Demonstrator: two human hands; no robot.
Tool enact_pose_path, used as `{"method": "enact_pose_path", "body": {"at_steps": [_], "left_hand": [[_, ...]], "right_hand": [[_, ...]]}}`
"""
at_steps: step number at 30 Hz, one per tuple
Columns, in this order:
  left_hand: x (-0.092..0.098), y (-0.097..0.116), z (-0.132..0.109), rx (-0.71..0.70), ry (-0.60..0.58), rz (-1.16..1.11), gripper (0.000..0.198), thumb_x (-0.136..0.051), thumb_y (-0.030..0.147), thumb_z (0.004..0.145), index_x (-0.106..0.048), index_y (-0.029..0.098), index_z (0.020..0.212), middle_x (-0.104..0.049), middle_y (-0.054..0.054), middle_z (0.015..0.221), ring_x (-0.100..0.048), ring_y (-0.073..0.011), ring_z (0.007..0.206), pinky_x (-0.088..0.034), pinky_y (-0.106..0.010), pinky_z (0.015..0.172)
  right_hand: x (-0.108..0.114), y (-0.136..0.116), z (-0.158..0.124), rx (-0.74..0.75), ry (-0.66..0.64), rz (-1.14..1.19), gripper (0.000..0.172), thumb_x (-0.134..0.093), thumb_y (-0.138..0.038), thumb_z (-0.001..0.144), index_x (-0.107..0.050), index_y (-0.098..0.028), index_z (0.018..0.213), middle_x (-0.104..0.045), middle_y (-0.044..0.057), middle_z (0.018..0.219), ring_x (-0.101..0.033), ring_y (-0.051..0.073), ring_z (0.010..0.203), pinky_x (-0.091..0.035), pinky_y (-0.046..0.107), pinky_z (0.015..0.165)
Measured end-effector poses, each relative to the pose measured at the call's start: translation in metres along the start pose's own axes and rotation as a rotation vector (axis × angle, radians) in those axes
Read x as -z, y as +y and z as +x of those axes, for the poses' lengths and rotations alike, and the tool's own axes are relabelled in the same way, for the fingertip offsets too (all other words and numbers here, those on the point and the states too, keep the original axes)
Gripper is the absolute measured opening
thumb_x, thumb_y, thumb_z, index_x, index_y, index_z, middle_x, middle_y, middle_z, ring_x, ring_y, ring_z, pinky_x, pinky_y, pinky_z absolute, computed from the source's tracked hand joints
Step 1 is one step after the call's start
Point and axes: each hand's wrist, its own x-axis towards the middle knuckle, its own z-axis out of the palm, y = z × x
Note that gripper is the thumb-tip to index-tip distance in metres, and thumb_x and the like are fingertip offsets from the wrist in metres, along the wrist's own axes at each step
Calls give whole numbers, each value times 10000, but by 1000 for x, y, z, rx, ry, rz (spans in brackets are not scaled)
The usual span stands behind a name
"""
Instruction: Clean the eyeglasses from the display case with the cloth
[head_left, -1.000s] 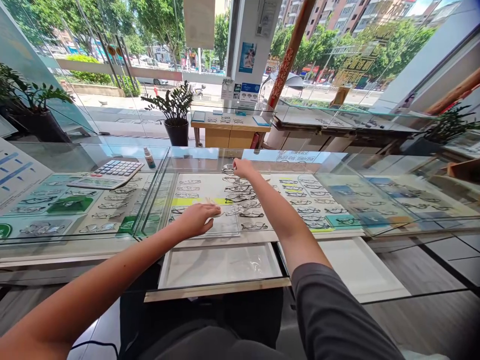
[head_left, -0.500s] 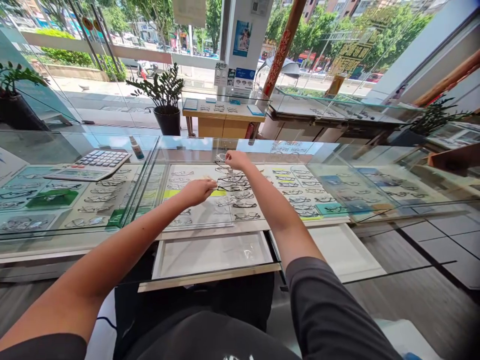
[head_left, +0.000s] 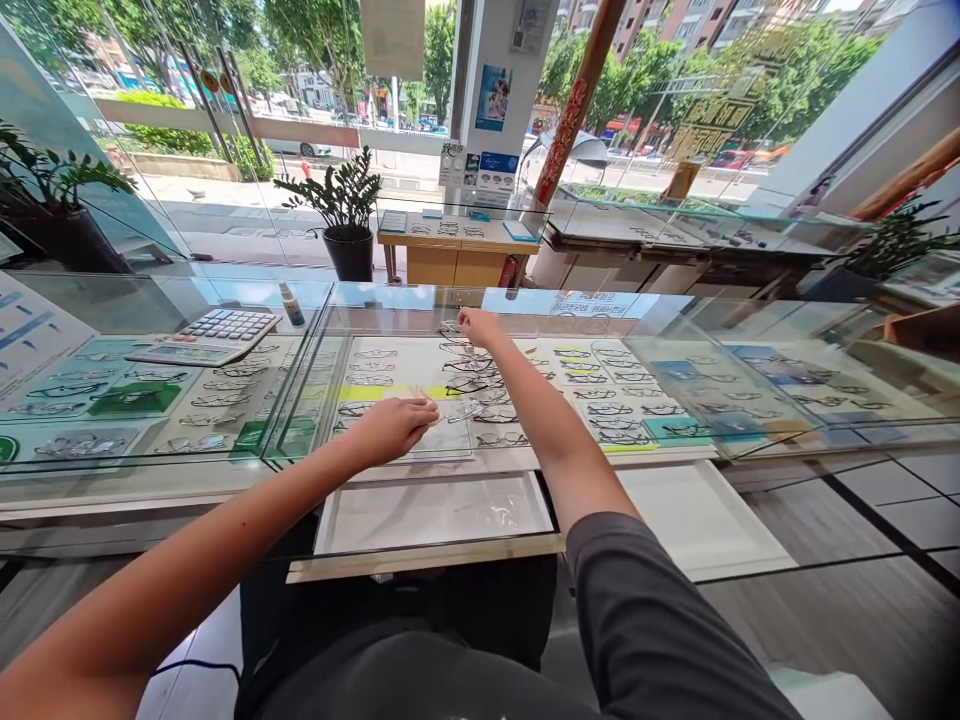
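Observation:
My right hand [head_left: 475,324] reaches to the far end of a pulled-out display tray [head_left: 420,455] lined with rows of eyeglass frames. Its fingers are pinched on a thin pair of glasses [head_left: 450,329] in the back row. My left hand [head_left: 391,428] hovers low over the tray's near left part. Its fingers are curled, and a small pale thing [head_left: 433,403] that I cannot name sticks out from the fingertips. More frames [head_left: 480,385] lie between the two hands.
A lower white tray [head_left: 431,512] with a clear plastic bag juts out toward me. On the glass counter at the left are a calculator [head_left: 206,338] and a small spray bottle [head_left: 291,303]. Glass cases of eyewear [head_left: 675,400] extend right; a potted plant [head_left: 341,215] stands beyond.
My left hand rose toward the right hand half a second ago, then dropped back to the tray's near left. My right hand has stayed at the back row.

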Motion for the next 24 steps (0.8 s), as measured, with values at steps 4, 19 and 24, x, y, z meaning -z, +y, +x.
{"method": "enact_pose_path", "body": {"at_steps": [4, 19, 24], "left_hand": [[3, 11, -10, -10, -20, -54, 371, -463, 315, 1139, -804, 300, 1285, -815, -89, 1400, -777, -276, 1307, -619, -412, 1117], [45, -10, -58, 804, 558, -1500, 598, -971, 442, 772, -798, 220, 1299, -857, -94, 1176, -819, -217, 981, -655, -254, 778], [63, -12, -80, 871, 695, -1494, 590, -1018, 241, 707, -762, 206, 1237, -848, -51, 1055, -811, -165, 883, -654, -214, 784]], "right_hand": [[-2, 2, 1, -6, 5, 22, 220, -517, -164, 1020, -680, -259, 1133, -816, 99, 1167, -692, 291, 1091, -437, 523, 1149], [25, -15, -23, -20, 166, 114, 335, -425, -151, 1028, -738, -215, 1132, -693, 172, 1383, -658, 327, 1228, -458, 559, 1163], [39, -72, -72, 230, 290, 229, 280, -461, -194, 1015, -718, -211, 1123, -722, 154, 1281, -658, 343, 1238, -457, 511, 1142]]}}
